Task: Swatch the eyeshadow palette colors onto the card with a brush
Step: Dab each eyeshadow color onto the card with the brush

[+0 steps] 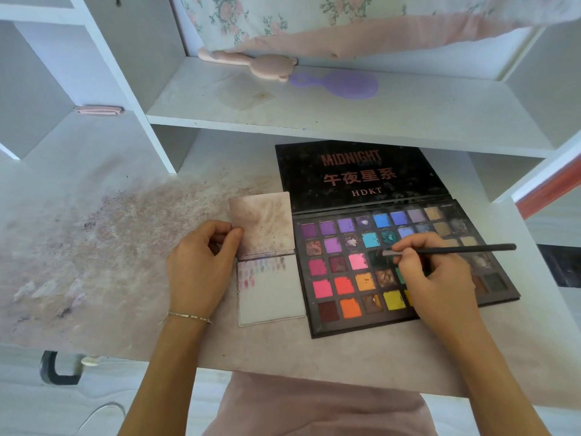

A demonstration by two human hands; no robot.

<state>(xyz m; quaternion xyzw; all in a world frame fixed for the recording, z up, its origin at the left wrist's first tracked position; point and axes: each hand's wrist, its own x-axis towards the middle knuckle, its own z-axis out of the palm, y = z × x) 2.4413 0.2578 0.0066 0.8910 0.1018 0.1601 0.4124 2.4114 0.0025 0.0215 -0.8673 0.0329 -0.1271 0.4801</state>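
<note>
One stained pink desk point(94, 247) under white shelves point(314, 114) bears the palette point(345, 322).

My left hand point(201, 265) rests palm down just left of the card point(272, 287), thumb and curled fingers pinching its upper flap's edge, wrist straight. My right hand point(437, 278) is well right of the card, fingers bunched around a brush point(452, 249), forearm angling back toward me.
</note>
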